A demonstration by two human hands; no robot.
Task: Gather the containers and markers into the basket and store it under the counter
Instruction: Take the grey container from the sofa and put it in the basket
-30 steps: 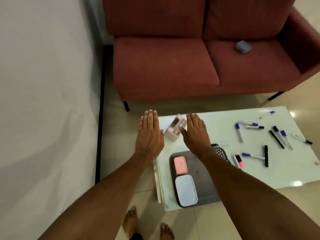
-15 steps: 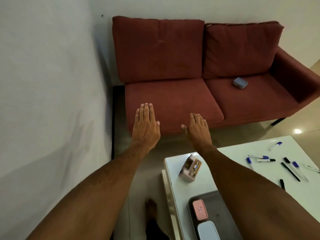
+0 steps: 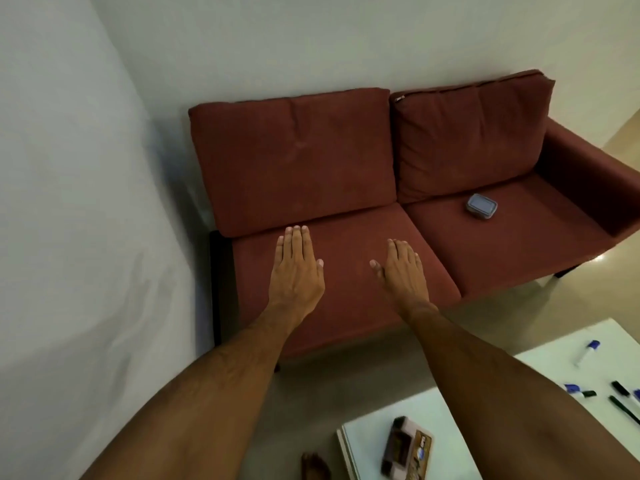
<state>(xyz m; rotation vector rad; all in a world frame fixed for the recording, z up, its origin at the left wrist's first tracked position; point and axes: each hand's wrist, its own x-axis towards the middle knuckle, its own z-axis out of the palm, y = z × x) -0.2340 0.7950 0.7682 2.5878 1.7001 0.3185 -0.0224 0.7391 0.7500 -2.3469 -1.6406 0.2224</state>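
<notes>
Gathering step: both my grips, left hand and right hand, spread wide, empty; next, reach right-forward for the grey lidded plastic container.

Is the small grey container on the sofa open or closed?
Closed. The grey container sits flat on the sofa's right seat cushion with its lid on; its contents cannot be seen.

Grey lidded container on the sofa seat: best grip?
Grip the grey container across its two long sides, coming from above. It lies flat, lid up, on the sofa's right seat cushion, with nothing beside it. Its low, rounded-rectangle body should suit fingers spanning the narrower width. Both hands are open and empty.
</notes>
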